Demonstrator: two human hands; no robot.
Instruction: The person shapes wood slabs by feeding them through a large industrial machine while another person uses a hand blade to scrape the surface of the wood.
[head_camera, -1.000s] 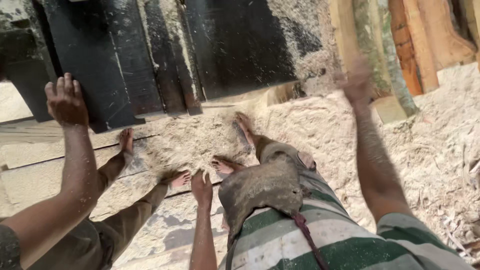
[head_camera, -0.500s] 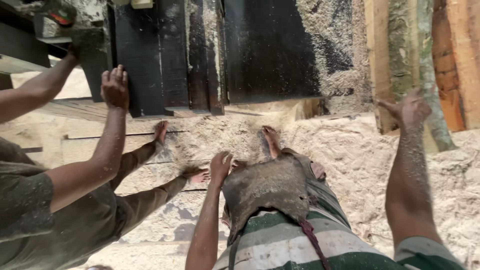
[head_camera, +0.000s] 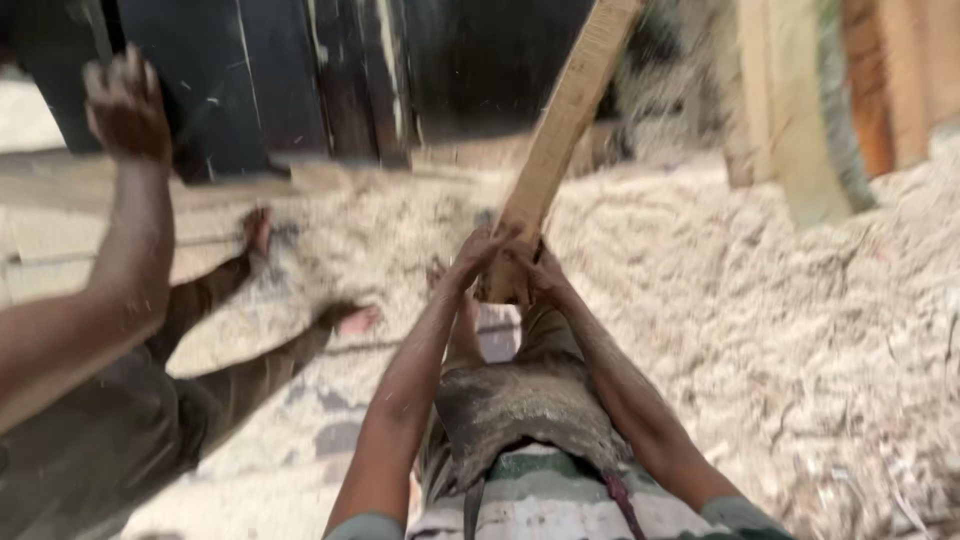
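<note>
A long pale wooden plank (head_camera: 560, 130) slants up from my lap toward the top of the view. My left hand (head_camera: 478, 255) and my right hand (head_camera: 540, 272) both grip its lower end, one on each side. I sit on the sawdust floor (head_camera: 760, 330) in a striped shirt with a dusty pad over my lap. The picture is blurred by motion.
A co-worker sits close at my left; their raised hand (head_camera: 128, 105) reaches toward the dark machine body (head_camera: 300, 70), and their bare feet (head_camera: 258, 228) rest in the sawdust. More wooden planks (head_camera: 800, 120) lean upright at the right. Sawdust lies heaped all around.
My two hands have come together from apart and taken hold of the plank's lower end. The plank now stands slanted in front of me. The co-worker's raised arm stays up.
</note>
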